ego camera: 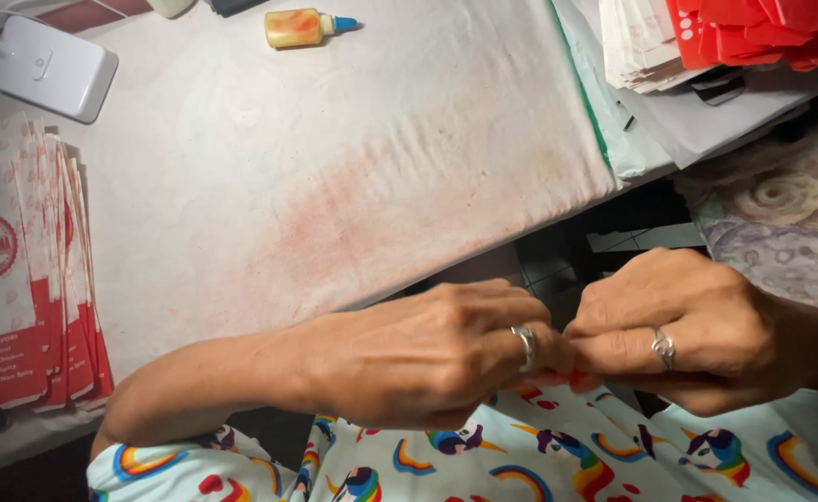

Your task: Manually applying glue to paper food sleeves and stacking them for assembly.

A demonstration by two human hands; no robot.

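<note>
My left hand (427,358) and my right hand (697,330) meet low in the frame, over my lap, fingertips pressed together. A small red bit (558,379) shows between the fingers; what it is cannot be made out. Each hand wears a silver ring. Both hands hover below the near edge of the white work board (334,167), above cloth printed with rainbows and unicorns (558,460).
A fanned stack of red-and-white paper bags (27,279) lies at the left. A glue bottle with a blue cap (302,26) lies at the far edge. A white lamp base (51,67) sits top left. Red paper pieces (762,28) and a white paper stack (637,46) sit top right.
</note>
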